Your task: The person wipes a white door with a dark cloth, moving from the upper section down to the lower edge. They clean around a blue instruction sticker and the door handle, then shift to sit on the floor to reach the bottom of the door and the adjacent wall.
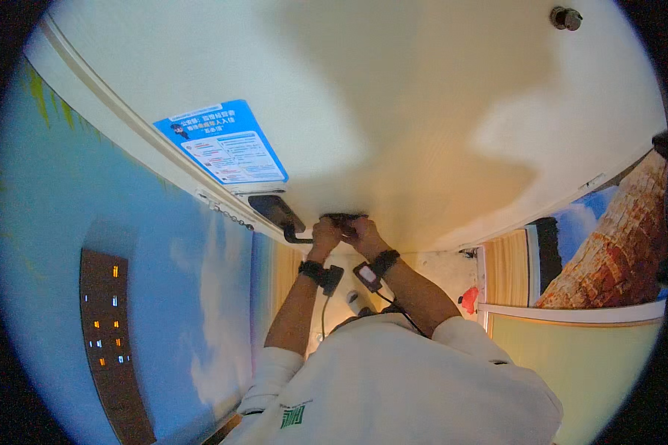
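A white door (423,139) fills the upper part of the head view, with my shadow on it. Close to its surface, both my hands meet on a small dark flat object (345,216), which I cannot identify. My left hand (325,235) grips its left side, beside the black door lever (299,239). Fingers of my right hand (366,233) are curled at the object's right side. My hands partly hide it, and whether it touches the door is unclear. Left of my hands, a dark lock plate (275,212) is mounted on the door.
A blue printed notice (228,146) is fixed above the lock plate. A door chain (231,216) hangs at the frame. Sky murals cover the left wall (178,300); a palm trunk (612,239) is pictured at right. A red thing (469,300) lies low by the right wall.
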Demonstrator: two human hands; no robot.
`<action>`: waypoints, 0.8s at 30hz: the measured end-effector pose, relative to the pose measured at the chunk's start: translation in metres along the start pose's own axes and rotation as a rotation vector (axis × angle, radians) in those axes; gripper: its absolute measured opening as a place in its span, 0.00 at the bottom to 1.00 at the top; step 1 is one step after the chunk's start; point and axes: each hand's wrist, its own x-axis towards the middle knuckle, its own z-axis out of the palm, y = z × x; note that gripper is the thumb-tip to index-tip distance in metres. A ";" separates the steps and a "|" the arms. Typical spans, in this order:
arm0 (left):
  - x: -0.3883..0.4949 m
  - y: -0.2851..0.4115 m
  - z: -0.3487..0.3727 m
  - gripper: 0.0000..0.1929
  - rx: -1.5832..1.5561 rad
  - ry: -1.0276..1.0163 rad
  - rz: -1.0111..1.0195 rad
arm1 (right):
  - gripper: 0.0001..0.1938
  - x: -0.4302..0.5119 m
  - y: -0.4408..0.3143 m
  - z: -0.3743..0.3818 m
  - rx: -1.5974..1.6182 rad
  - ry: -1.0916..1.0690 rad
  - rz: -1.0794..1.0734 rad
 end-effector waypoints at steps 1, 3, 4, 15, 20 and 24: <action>0.003 0.009 0.007 0.13 -0.094 -0.010 -0.015 | 0.11 -0.001 0.001 -0.013 -0.190 0.013 -0.052; 0.008 0.034 0.023 0.12 -0.141 0.018 0.095 | 0.13 -0.003 0.003 -0.039 -0.380 -0.024 -0.291; 0.008 0.047 0.027 0.12 -0.162 0.000 0.120 | 0.14 -0.005 0.002 -0.052 -0.467 0.000 -0.400; -0.023 0.100 -0.151 0.12 -0.116 0.332 -0.016 | 0.12 -0.069 -0.108 0.064 0.303 -0.059 -0.060; -0.019 0.082 -0.107 0.11 0.035 0.310 -0.070 | 0.10 -0.065 -0.094 0.069 0.301 0.221 0.089; -0.004 0.067 -0.023 0.08 0.203 0.088 0.047 | 0.11 -0.057 -0.052 -0.001 0.325 0.253 0.079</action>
